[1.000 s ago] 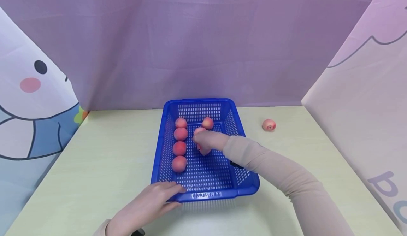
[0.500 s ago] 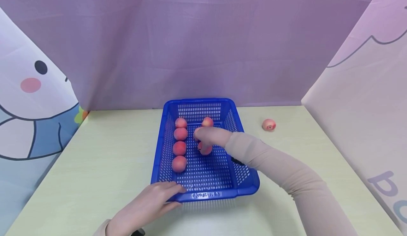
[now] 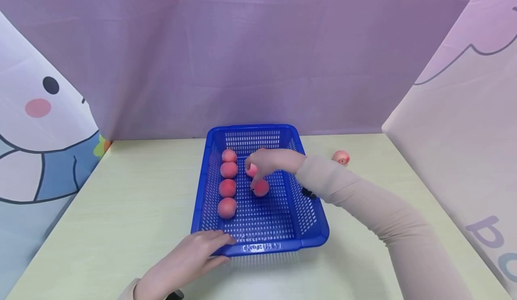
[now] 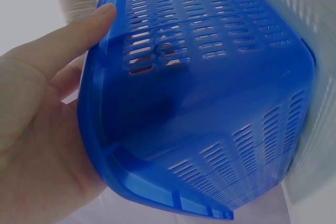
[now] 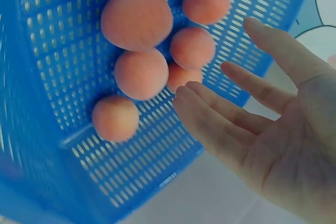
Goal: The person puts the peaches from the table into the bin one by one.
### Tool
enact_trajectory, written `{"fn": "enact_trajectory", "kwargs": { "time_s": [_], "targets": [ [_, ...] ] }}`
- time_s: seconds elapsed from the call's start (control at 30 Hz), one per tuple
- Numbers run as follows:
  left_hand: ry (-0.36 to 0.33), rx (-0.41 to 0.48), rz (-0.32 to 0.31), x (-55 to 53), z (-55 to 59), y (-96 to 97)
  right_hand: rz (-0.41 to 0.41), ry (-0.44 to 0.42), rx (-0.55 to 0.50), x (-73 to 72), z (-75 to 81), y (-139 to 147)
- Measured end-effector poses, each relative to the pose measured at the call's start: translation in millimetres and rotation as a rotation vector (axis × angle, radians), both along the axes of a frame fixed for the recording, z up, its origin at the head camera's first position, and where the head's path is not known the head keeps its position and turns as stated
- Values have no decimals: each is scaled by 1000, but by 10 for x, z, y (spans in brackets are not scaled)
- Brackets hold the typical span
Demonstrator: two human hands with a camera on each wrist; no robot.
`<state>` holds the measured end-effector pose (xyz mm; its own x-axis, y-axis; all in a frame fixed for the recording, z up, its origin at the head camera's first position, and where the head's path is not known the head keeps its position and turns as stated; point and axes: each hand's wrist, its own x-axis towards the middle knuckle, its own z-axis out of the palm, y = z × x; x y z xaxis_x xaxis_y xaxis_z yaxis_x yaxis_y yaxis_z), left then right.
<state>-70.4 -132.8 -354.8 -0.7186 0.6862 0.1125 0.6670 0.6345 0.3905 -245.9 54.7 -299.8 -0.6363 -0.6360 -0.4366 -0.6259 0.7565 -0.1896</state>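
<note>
A blue plastic basket (image 3: 198,205) with slotted walls holds pink-red peaches. On its left side several peaches (image 3: 227,208) form a row. To their right is a shorter row, with a front peach (image 3: 261,188) and a middle peach (image 3: 251,170) partly covered by my right hand (image 3: 269,161). That hand hovers over the row with fingers loosely extended; the right wrist view shows nothing in its palm (image 5: 283,156). At the basket's near left corner, my left hand (image 3: 190,255) grips the rim, its thumb (image 4: 79,35) along the outside.
One more peach (image 3: 341,157) lies on the pale table (image 3: 133,201), right of the basket. A purple cloth (image 3: 258,57) hangs behind, and printed panels (image 3: 456,156) stand at both sides.
My right hand has let go and risen back and slightly right, uncovering the front peach of the right row. The left hand keeps its grip on the basket.
</note>
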Motion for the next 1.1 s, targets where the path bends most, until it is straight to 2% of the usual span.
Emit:
{"fn": "enact_trajectory", "kwargs": {
  "time_s": [0.23, 0.43, 0.6, 0.73, 0.83, 1.1],
  "targets": [
    [2, -2, 2, 1, -2, -2, 30, 13, -83, 40, 142, 118],
    [-16, -8, 5, 6, 10, 0, 103, 91, -164, 41, 208, 256],
    [-27, -10, 5, 7, 9, 2, 42, 119, -216, 49, 284, 394],
    [-15, -8, 3, 11, 2, 6, 25, 157, -243, 28, 309, 521],
    [5, 2, -4, 13, -2, 10, 16, 195, -249, 1, 294, 620],
    [21, 14, -17, 10, 0, 15, -58, 227, -287, -115, 206, 891]
  ]
}}
